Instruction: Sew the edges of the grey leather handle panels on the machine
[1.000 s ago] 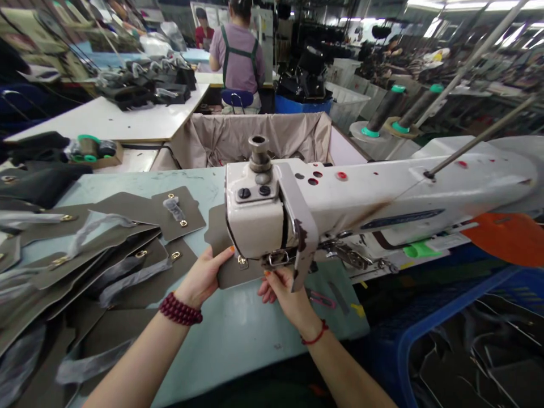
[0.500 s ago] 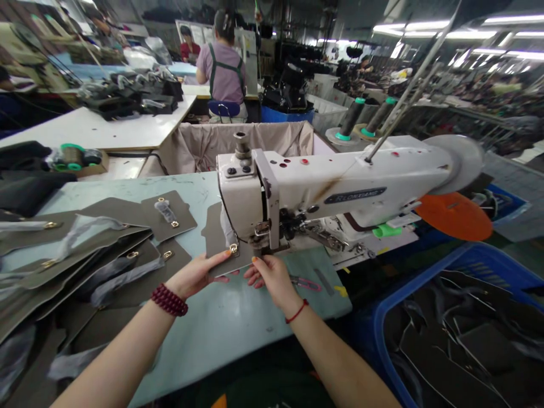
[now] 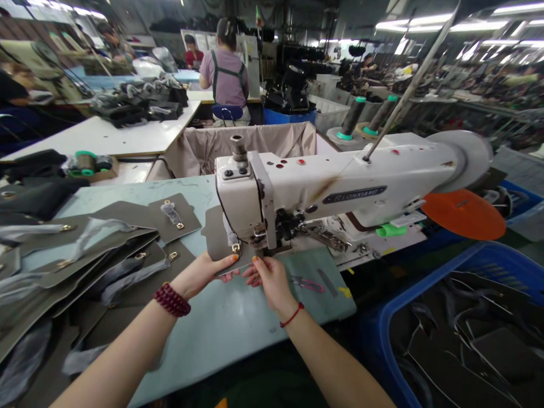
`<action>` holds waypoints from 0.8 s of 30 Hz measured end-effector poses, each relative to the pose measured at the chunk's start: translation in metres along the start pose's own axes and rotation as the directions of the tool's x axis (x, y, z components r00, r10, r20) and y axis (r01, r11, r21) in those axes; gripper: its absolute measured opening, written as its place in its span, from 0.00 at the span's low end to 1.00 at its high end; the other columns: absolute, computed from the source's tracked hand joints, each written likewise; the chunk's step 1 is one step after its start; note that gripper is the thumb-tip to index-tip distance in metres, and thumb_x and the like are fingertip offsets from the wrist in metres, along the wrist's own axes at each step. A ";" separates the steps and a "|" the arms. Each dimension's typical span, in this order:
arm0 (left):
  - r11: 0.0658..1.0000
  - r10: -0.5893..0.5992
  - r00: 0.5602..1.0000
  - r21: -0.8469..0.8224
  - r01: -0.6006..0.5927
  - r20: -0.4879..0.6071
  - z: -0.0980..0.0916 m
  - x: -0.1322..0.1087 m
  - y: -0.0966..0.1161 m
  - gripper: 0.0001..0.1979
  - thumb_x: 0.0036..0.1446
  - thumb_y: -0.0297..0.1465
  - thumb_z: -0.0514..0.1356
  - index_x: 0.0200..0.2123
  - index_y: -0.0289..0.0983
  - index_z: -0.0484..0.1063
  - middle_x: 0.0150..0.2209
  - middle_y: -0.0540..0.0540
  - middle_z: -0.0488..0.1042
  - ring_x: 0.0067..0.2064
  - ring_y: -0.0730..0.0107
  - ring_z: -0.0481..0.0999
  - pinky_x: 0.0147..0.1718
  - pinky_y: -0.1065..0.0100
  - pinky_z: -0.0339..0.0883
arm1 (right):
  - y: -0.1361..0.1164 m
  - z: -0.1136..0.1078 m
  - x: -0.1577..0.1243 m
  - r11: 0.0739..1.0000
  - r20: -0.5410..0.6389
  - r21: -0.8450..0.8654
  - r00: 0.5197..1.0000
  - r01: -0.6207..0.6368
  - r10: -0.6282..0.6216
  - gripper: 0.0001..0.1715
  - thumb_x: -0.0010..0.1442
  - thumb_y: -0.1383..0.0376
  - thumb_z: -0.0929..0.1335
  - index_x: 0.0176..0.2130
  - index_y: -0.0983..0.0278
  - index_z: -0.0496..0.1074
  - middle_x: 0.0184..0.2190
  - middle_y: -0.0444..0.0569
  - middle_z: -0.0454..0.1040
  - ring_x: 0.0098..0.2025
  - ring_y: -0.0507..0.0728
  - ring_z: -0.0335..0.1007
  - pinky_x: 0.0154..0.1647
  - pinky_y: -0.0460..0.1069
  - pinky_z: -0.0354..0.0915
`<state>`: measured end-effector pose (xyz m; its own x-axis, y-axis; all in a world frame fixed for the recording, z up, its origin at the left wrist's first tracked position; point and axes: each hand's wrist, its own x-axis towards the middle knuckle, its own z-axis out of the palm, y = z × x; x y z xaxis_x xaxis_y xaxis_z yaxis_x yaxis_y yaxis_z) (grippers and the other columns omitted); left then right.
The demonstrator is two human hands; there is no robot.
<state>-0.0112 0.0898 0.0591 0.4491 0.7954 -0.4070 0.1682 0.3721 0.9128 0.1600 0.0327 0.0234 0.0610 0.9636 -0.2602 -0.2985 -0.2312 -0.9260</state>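
Note:
A grey-brown flat panel (image 3: 216, 229) lies under the head of a white sewing machine (image 3: 314, 181). It carries a plastic-wrapped strap with a gold metal fitting (image 3: 236, 248). My left hand (image 3: 208, 272) grips the panel's near left edge, thumb on top beside the fitting and fingers underneath. With thumb and fingers closed, my right hand (image 3: 270, 277) pinches the panel's near right edge, close to the needle area. The needle itself is hidden behind the machine head.
Similar panels with wrapped straps (image 3: 127, 243) are piled at the left. Pink-handled snips (image 3: 308, 284) lie right of my right hand. A blue basket (image 3: 385, 328) of panels stands at the lower right. Thread cones (image 3: 352, 119) rise behind the machine. A person (image 3: 227, 73) sits ahead.
The panel has shifted slightly under the machine head, its fitting a little closer to the needle area. Both hands keep their hold. The whole view has moved slightly.

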 end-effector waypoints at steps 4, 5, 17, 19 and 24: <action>1.000 0.004 1.000 -0.021 -0.003 0.016 -0.003 0.003 0.000 0.14 0.54 0.40 0.63 0.31 0.32 0.73 0.27 0.46 0.77 0.24 0.75 0.70 0.23 0.74 0.66 | 0.001 0.004 0.002 1.000 -0.029 0.004 0.999 0.023 -0.023 0.27 0.59 0.49 0.65 0.26 0.70 0.71 0.24 0.53 0.76 0.18 0.48 0.69 0.19 0.40 0.61; 1.000 0.006 1.000 -0.024 -0.006 0.017 -0.003 0.004 -0.001 0.14 0.54 0.40 0.63 0.32 0.33 0.73 0.27 0.46 0.77 0.24 0.75 0.70 0.23 0.74 0.66 | 0.001 0.005 0.003 1.000 -0.037 0.008 0.999 0.028 -0.028 0.27 0.59 0.49 0.65 0.26 0.70 0.71 0.24 0.53 0.76 0.18 0.48 0.69 0.19 0.40 0.61; 0.992 0.077 0.997 0.106 -0.073 -0.031 -0.010 0.008 0.002 0.14 0.54 0.41 0.63 0.31 0.33 0.72 0.26 0.46 0.76 0.23 0.73 0.69 0.23 0.72 0.66 | -0.001 0.024 0.004 0.999 -0.179 0.046 0.984 -0.018 0.025 0.27 0.59 0.50 0.64 0.24 0.70 0.72 0.22 0.52 0.76 0.17 0.48 0.69 0.18 0.39 0.61; 0.989 0.088 0.995 0.122 -0.082 -0.036 -0.010 0.008 0.002 0.14 0.55 0.41 0.62 0.30 0.34 0.72 0.26 0.47 0.76 0.23 0.73 0.69 0.23 0.72 0.66 | -0.002 0.026 0.004 0.999 -0.182 0.050 0.983 -0.017 0.025 0.26 0.59 0.50 0.64 0.25 0.69 0.72 0.22 0.52 0.76 0.16 0.48 0.69 0.17 0.39 0.61; 0.989 0.113 0.991 0.108 -0.105 -0.065 -0.008 0.006 0.000 0.14 0.54 0.40 0.63 0.29 0.34 0.72 0.24 0.48 0.75 0.22 0.73 0.68 0.22 0.72 0.66 | -0.003 0.028 0.004 0.999 -0.186 0.039 0.982 -0.017 0.024 0.26 0.60 0.52 0.63 0.23 0.69 0.71 0.21 0.51 0.76 0.16 0.48 0.68 0.17 0.40 0.61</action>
<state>-0.0158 0.0981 0.0565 0.4073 0.8617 -0.3027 0.2139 0.2322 0.9489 0.1343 0.0408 0.0332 0.2299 0.9161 -0.3286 -0.3361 -0.2421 -0.9102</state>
